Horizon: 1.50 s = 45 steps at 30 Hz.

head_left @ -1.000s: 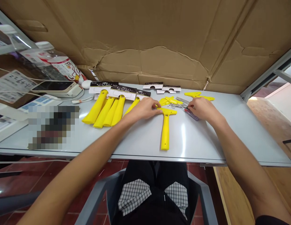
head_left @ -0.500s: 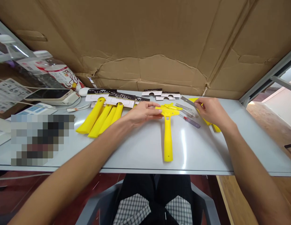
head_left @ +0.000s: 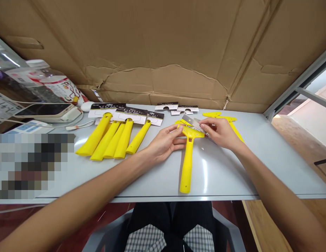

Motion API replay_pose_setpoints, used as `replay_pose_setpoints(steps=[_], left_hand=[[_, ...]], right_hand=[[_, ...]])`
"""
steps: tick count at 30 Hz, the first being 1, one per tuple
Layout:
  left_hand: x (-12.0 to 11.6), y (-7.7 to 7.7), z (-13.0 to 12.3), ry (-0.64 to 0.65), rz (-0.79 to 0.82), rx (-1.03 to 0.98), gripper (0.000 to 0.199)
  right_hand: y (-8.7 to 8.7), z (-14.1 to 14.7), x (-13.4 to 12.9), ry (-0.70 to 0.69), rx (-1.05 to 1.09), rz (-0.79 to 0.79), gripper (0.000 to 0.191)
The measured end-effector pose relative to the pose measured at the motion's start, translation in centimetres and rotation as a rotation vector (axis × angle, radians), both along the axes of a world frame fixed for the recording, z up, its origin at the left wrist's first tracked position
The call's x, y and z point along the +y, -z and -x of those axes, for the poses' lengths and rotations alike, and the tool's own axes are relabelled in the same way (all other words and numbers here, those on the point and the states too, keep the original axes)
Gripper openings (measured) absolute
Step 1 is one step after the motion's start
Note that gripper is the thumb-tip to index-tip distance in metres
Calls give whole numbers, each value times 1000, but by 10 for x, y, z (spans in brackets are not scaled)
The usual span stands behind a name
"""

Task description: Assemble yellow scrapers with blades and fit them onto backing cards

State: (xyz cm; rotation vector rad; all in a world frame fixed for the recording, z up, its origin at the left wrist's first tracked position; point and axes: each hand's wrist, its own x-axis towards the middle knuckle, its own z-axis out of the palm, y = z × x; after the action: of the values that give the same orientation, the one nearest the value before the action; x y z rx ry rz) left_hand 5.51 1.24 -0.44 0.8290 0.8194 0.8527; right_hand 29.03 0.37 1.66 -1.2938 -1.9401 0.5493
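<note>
the yellow scraper [head_left: 188, 150] sits at the clock's centre, handle toward 6, head toward 12. the left hand [head_left: 164, 141] pinches the head's left end between thumb and index finger; the right hand [head_left: 220, 132] pinches a metal blade [head_left: 187, 120] slanted over the head, seemingly not yet seated. carded yellow handles [head_left: 122, 140] between 9 and 10 look further along; loose cards [head_left: 165, 104] near 12 and yellow parts [head_left: 227, 118] at 1 lie unjoined. the table's [head_left: 228, 178] front edge is just beyond the scraper's end; room stretches toward 4.
</note>
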Motion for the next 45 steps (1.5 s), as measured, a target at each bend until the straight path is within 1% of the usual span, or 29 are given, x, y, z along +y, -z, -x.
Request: replay_pose_setpoints(steps=[6,10,14,19,23,27,32,37,42,45], left_hand=[[1,-1,0,-25,-18,-2,22],[2,1,-1,-41,-39,19,17],[2,2,1,-67,-85,-16,14],[0,2,2,-35,-138,-25,28],[0,5,2,-12,-153,11,39],[-1,5,1,7,-187,33,39],[-5,2,0,3,-216,22,25],[-5,1,-1,1,-229,36,19],[-5,1,-1,-26,-218,46,16],[-4,1,-1,-80,-171,74,21]], right_hand=[[1,1,-1,5,-27,-5,32],[0,2,-3,15,-22,0,30],[-2,3,-3,12,-25,-21,29],[-2,5,-4,-10,-41,-106,28],[1,6,-3,9,-59,-118,25],[4,7,-2,2,-79,-83,24],[8,9,-2,7,-63,-19,23],[6,13,-4,16,-31,73,25],[7,16,-7,32,41,107,25],[8,19,-9,38,78,103,25]])
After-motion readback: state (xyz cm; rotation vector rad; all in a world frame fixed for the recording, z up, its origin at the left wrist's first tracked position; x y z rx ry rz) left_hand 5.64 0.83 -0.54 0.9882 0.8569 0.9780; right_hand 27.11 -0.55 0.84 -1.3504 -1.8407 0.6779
